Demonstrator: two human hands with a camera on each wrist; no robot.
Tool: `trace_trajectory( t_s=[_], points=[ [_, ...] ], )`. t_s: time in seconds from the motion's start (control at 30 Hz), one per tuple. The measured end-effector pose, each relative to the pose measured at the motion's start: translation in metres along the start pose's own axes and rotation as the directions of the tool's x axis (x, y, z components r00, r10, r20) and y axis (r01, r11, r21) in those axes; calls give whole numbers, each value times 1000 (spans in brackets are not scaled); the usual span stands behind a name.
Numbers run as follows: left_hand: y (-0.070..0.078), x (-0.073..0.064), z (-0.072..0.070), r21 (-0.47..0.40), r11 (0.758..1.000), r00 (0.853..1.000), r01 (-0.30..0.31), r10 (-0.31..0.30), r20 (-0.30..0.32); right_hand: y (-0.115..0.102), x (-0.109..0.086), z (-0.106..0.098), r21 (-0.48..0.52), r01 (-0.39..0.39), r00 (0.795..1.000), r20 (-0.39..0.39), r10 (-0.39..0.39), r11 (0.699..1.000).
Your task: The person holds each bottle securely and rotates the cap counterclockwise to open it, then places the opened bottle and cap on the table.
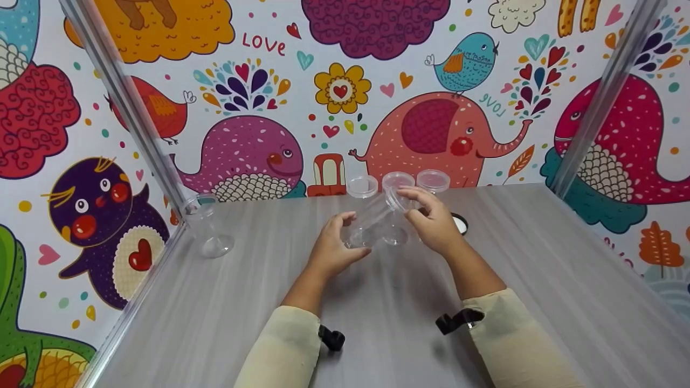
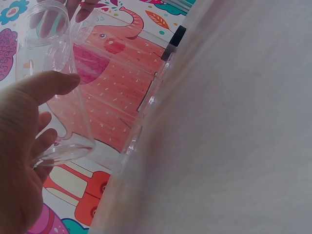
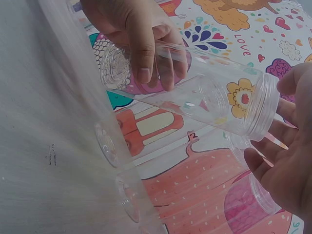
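A clear plastic jar (image 1: 372,214) is held tilted above the table, its base toward the left and its mouth up to the right. My left hand (image 1: 330,247) grips it near the base, thumb on one side and fingers on the other, as the right wrist view shows. At the mouth end, the thumb and fingers of my right hand (image 1: 435,225) hold the rim (image 3: 263,108). Whether anything covers the mouth is hard to tell through the clear plastic.
Several similar clear jars stand upright: some, such as one jar (image 1: 433,181), at the back near the wall, and another jar (image 1: 209,229) at the far left. A black-rimmed lid (image 1: 461,223) with a white face lies behind my right hand. Patterned panels enclose the grey table (image 1: 388,323).
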State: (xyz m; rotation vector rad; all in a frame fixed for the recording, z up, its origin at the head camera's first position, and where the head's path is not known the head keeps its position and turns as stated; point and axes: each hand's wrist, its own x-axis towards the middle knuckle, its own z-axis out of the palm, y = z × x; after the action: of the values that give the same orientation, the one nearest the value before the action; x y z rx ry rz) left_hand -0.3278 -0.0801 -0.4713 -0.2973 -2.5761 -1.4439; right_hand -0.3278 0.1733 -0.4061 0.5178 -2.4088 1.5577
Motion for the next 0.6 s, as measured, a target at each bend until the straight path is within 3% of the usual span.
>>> trace_trajectory(
  t_s=[0.27, 0.47, 0.6],
  points=[
    [2, -1, 0, 6, 1000, 1000, 17, -17, -2, 0, 1, 1, -31, 20, 1000, -9, -21, 999],
    [3, -3, 0, 32, 999, 1000, 18, -17, -2, 1, 2, 0, -137, -53, 997, -54, 46, 989],
    [3, -3, 0, 32, 999, 1000, 9, -9, 4, 2, 2, 0, -152, -92, 995, -44, 86, 984]
  ],
)
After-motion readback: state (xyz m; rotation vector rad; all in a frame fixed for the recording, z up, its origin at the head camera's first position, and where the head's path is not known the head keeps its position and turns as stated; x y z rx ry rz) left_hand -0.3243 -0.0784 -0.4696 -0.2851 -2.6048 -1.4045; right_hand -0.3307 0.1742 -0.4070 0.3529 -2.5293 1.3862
